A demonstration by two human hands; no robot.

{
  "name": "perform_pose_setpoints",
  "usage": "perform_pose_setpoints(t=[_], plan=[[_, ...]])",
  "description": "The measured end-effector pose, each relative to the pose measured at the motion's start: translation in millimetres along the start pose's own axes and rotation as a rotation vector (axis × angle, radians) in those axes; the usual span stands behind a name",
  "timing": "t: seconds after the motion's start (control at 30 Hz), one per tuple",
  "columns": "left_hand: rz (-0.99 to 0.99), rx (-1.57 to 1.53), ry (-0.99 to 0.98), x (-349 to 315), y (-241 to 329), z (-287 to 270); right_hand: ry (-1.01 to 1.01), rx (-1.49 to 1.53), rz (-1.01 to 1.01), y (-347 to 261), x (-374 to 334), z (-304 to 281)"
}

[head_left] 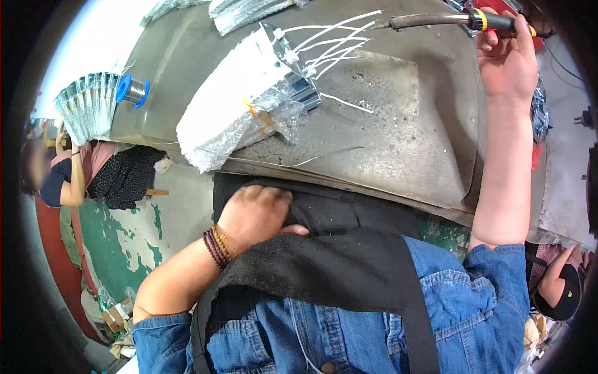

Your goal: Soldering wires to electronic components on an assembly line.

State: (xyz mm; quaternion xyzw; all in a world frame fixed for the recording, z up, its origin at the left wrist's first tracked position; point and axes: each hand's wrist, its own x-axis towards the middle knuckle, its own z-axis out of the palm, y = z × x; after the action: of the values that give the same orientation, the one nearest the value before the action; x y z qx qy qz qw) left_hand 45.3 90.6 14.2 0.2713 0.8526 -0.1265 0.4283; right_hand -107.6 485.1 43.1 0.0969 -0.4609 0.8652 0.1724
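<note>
My right hand [507, 59] is closed round the black and yellow handle of a soldering iron [430, 20] at the upper right. Its dark, worn shaft points left, the tip beside white wire ends. Those white wires [336, 47] stick out from a bundle of metal parts [293, 65] wrapped in white bubble wrap [227, 93], lying on the metal worktop. Down at the worktop's near edge, over my black apron [336, 212], is my left hand [255, 215]. Its back faces up and the thumb sticks out; the bent fingers are partly hidden and blurred.
A blue-ended spool of solder wire [134, 91] stands at the left on the metal worktop [436, 156], beside a fanned stack of wrapped parts [87, 106]. More bubble wrap [249, 14] lies at the far edge. Other people sit at the left [62, 174] and right [557, 287].
</note>
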Motion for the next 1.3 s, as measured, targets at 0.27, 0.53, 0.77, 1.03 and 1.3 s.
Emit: perform_pose_setpoints(t=[0.27,0.53,0.77,1.03,1.3], plan=[[0.470,-0.486,0.494,21.6,-4.5,50.0,0.197,-0.033,-0.061,16.4,-15.6,46.4],[0.594,-0.535,0.215,33.4,5.7,15.7,0.216,0.003,-0.086,6.3,-10.6,36.1],[0.722,-0.632,0.405,15.2,-26.3,22.3,0.273,0.028,-0.152,1.9,-8.0,48.4],[0.494,-0.275,0.994,-52.0,3.5,-64.8,0.143,0.114,0.008,3.2,-3.6,5.3],[0.501,-0.078,1.023,-53.6,-5.9,-67.1,0.211,0.151,0.056,4.9,-9.6,22.4]])
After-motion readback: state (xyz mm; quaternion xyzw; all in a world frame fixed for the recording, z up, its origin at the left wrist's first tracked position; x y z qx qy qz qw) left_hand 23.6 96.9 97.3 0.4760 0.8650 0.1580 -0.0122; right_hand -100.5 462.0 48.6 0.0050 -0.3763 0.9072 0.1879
